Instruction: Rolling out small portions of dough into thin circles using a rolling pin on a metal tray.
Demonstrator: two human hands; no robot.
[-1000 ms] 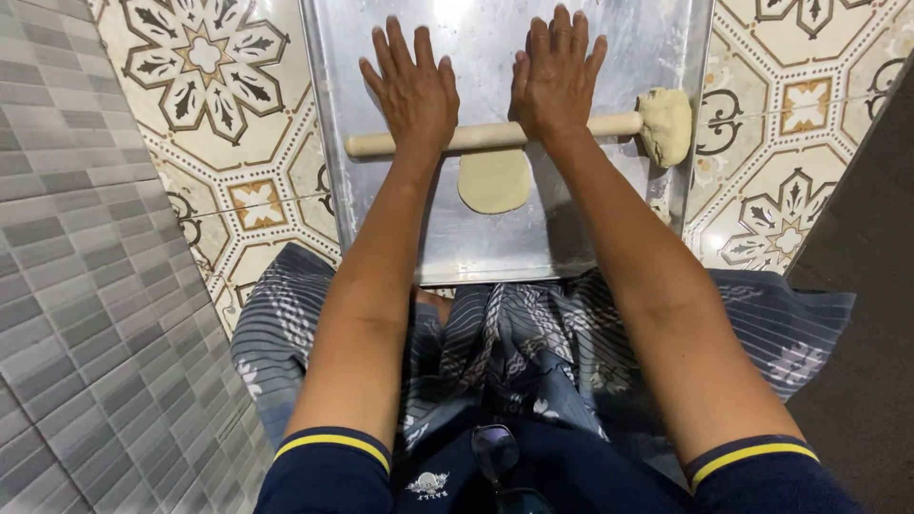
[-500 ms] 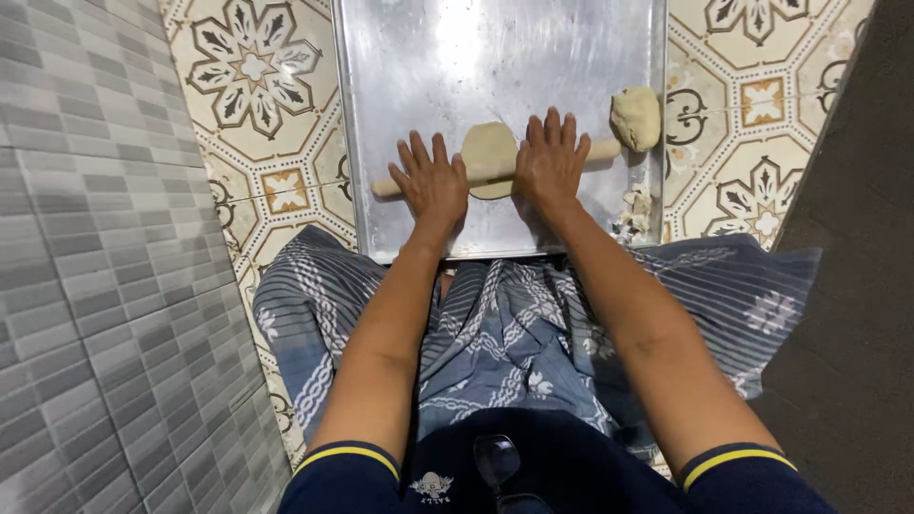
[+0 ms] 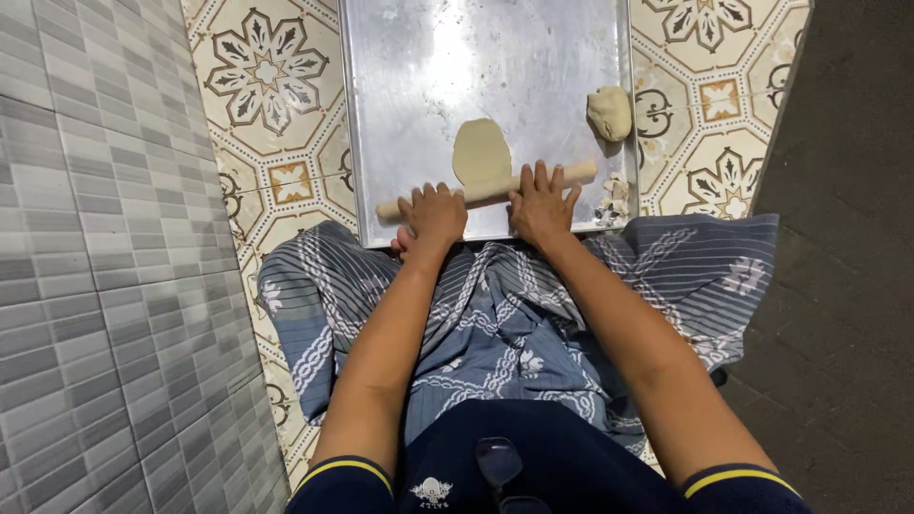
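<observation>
Patterned floor tiles [image 3: 276, 124] under a metal tray [image 3: 400, 76], upper centre of frame. Left hand [image 3: 433, 217] and right hand [image 3: 543, 202], fingers spread flat on rolling pin [image 3: 486, 190] at near edge of dough disc [image 3: 482, 152]. Risk: uneven pressure tearing thin dough, or pin slipping off tray's near rim onto lap cloth [image 3: 514, 305].
</observation>
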